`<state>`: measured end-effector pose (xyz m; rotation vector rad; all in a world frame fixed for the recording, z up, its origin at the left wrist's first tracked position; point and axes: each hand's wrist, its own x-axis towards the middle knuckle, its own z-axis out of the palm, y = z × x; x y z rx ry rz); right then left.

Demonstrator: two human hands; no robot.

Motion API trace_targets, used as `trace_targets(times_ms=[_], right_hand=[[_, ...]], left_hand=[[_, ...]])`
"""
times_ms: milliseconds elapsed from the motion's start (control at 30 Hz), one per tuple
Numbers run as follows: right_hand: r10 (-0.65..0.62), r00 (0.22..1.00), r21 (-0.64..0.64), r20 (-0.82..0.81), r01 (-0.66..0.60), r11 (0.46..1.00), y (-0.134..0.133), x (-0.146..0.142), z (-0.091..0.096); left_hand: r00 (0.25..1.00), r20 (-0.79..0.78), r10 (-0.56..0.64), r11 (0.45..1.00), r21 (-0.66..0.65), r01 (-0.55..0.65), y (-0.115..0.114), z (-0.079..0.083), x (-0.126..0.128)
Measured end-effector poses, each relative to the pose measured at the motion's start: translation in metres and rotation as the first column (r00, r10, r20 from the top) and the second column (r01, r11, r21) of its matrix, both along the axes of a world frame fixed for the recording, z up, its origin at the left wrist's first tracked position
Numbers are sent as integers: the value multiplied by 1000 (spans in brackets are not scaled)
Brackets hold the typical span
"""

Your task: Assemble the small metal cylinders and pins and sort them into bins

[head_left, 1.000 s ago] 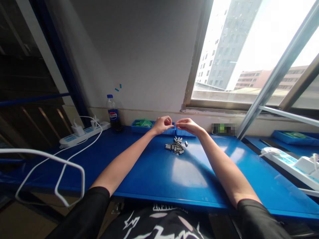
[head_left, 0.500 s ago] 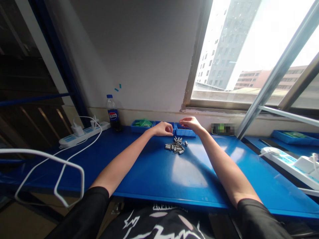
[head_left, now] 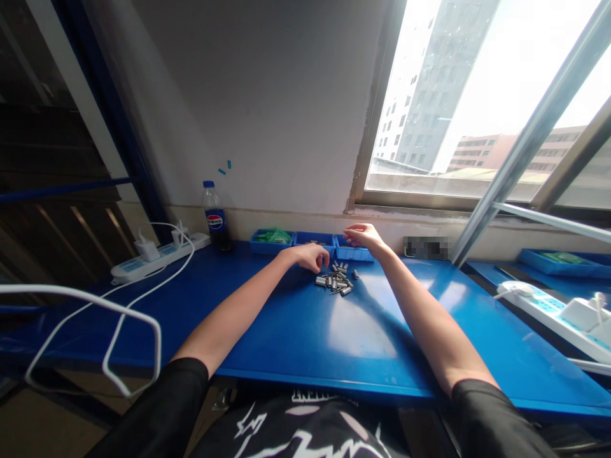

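My left hand (head_left: 312, 257) is at the left side of a pile of small metal cylinders (head_left: 337, 280), palm down. Its fingers are bent and stand apart, with nothing visible in them. Over the right blue bin (head_left: 356, 254) hovers my right hand (head_left: 363, 235), fingers loosely spread and apparently holding nothing. Small parts lie inside that bin, partly hidden by the hand. Just behind my left hand stands the middle blue bin (head_left: 329, 247), with small pieces in it. One cylinder (head_left: 356, 275) lies apart, right of the pile.
A left blue bin (head_left: 260, 247) holds green packets. Behind the blue table (head_left: 296, 337) rises a wall. A cola bottle (head_left: 216, 222) and a white power strip (head_left: 162, 259) with loose cables stand left. A phone-like device (head_left: 424, 248), metal frame and another power strip (head_left: 548, 312) are right.
My left hand has come down and toward me, from in front of the middle bin to the pile's edge. My right hand stays over the right bin, its fingers slightly more spread.
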<state>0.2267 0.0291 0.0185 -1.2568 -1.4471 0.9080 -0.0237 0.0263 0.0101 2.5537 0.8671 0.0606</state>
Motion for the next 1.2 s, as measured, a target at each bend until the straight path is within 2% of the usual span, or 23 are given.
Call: trace_targets(times_ms=[100, 200, 333, 433, 567, 633, 767, 867, 967, 1033, 1133, 1200], right_hand=[[50, 999, -16, 3, -50, 999, -1, -1, 0], [98, 995, -34, -1, -98, 995, -3, -1, 1], [201, 979, -64, 18, -200, 978, -6, -1, 2], [316, 948, -105, 45, -310, 945, -12, 0, 5], [486, 874, -184, 24, -474, 861, -21, 0, 10], [529, 849, -200, -10, -520, 831, -24, -1, 12], [526, 848, -158, -70, -530, 833, -26, -4, 11], [523, 849, -128, -74, -528, 840, -24, -5, 10], [497, 865, -101, -62, -501, 859, -21, -6, 9], [444, 895, -80, -42, -446, 891, -18, -4, 8], [264, 965, -28, 14, -263, 964, -11, 1, 7], [79, 995, 18, 61, -80, 997, -6, 6, 6]], left_hand=[[997, 77, 4, 999, 35, -7, -3, 4, -1], [975, 223, -1, 1000, 22, -4, -2, 7, -2], [880, 475, 30, 1000, -22, -22, 0, 8, 1], [802, 594, 62, 998, -34, -52, 0, 10, 3], [698, 704, 127, 992, -81, -99, 1, 13, 4], [659, 731, 176, 984, -129, -120, 3, 11, 3], [619, 754, 220, 975, -179, -129, 7, 5, 4], [635, 744, 209, 977, -182, -108, 8, 2, 6], [704, 691, 164, 984, -167, -66, 7, 2, 8], [755, 640, 143, 989, -118, -87, 6, 3, 8], [832, 542, 117, 992, -23, -125, 2, 2, 9], [894, 442, 68, 997, 4, -77, -1, 1, 9]])
